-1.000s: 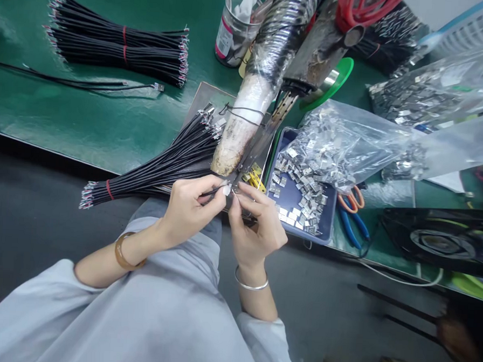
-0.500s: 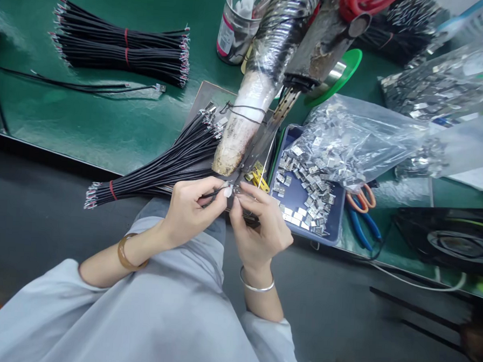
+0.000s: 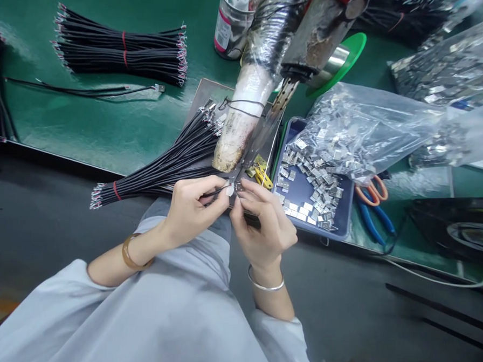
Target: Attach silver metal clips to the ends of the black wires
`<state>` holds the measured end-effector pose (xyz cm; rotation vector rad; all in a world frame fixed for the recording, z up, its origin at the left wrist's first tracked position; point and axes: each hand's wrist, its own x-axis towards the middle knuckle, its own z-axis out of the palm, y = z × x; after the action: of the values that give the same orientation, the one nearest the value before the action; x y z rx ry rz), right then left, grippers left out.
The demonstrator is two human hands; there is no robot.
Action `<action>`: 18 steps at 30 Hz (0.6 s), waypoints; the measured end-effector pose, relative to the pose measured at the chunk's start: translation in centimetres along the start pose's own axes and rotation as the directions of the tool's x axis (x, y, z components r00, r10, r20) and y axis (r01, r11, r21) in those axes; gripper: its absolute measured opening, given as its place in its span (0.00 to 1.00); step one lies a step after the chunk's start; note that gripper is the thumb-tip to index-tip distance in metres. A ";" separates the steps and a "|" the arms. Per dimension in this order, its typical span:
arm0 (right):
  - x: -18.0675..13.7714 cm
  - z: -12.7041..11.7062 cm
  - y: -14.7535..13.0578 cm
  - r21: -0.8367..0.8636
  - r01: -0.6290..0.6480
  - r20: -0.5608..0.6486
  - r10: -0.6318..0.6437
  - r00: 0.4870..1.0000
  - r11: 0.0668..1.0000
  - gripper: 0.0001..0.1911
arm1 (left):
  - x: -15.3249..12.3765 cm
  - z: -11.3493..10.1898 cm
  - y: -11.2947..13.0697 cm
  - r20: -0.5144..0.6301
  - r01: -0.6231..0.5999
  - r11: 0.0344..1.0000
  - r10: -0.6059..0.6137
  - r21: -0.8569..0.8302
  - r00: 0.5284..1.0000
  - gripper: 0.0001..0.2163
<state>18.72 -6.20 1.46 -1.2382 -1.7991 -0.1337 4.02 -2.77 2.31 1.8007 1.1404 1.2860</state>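
Note:
My left hand is closed, its thumb and fingertips pinching the end of a black cable. Facing it, almost touching, my right hand pinches a small metal connector, mostly covered by the fingers. Just above the fingertips is the lower end of a soldering iron with a perforated metal sleeve; its tip is hard to make out. Beside it hangs a white-wrapped duct. Left of the hands lies a bundle of black cables, tied with a red band, with metal connectors at its far end.
A blue tray of loose metal connectors stands on the right, a plastic bag of more connectors over it. Pliers lie beside the tray. Another cable bundle, a jar and a green-rimmed solder spool are farther back.
The view has shifted slightly, so the tray and pliers appear farther right. Both hands keep their pinch beneath the iron, with barely any movement between them.

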 end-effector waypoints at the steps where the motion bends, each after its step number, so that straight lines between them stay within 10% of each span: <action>1: 0.1 0.0 0.0 0.000 0.005 -0.001 -0.005 1.000 1.000 0.09 | 0.0 0.0 0.0 0.001 0.002 1.000 -0.002 0.001 1.000 0.08; 18: 0.2 -0.2 -0.2 0.023 0.020 0.016 -0.020 1.000 1.000 0.10 | -0.1 0.0 0.2 0.010 0.014 1.000 -0.014 -0.012 1.000 0.07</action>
<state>18.67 -6.27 1.80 -1.2085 -1.8228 -0.1149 4.03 -2.99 2.44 1.7857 1.1356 1.2718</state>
